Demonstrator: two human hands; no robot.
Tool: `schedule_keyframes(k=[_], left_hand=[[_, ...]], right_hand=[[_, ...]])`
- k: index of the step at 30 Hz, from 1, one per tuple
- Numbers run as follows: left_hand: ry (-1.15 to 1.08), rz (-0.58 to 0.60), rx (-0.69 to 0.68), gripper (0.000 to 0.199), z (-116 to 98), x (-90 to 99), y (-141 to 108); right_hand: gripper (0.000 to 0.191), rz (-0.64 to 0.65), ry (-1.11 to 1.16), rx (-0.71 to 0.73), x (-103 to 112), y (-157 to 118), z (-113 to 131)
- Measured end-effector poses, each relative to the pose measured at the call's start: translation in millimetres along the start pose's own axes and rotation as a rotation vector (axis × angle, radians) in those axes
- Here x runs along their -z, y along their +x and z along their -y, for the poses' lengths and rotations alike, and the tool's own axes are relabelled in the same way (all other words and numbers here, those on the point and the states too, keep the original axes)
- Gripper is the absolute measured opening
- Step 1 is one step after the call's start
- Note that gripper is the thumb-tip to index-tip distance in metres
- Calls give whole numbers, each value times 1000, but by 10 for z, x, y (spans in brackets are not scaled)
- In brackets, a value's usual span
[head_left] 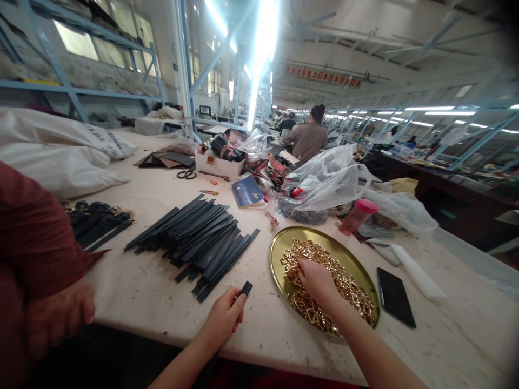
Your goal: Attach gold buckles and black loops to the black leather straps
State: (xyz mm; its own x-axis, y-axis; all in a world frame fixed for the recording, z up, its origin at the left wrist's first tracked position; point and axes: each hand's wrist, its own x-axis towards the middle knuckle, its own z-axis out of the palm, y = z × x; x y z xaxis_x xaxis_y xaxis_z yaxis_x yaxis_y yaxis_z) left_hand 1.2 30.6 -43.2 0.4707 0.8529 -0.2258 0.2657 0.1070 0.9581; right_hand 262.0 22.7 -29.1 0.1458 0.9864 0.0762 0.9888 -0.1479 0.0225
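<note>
My left hand (227,313) is closed around a black strap (245,289), whose short end sticks up past the thumb; the rest runs down below the table edge. A pile of loose black straps (194,232) lies just beyond it. My right hand (318,278) reaches into a heap of gold square buckles (348,283) on a round gold tray (279,237). Its fingers are curled together at the buckles, and their tips are hidden, so what they pinch does not show.
At left, another person's hand (60,316) rests by the table edge, near bundled straps with gold fittings (95,221). A phone (395,297) lies right of the tray, a pink-lidded cup (357,216) behind it. Scissors (186,174), a blue booklet (247,192) and plastic bags (324,181) lie farther back.
</note>
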Motion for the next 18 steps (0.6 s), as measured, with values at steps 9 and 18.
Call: schedule_keyframes(k=[9,18], left_hand=[[-35,-28,-35,28,186,-53,37],[-62,-62,-26,26,130,-61,-17]], right_hand=[[24,-62,24,63,42,50,145],[27,-24,42,189,-153,232,211]])
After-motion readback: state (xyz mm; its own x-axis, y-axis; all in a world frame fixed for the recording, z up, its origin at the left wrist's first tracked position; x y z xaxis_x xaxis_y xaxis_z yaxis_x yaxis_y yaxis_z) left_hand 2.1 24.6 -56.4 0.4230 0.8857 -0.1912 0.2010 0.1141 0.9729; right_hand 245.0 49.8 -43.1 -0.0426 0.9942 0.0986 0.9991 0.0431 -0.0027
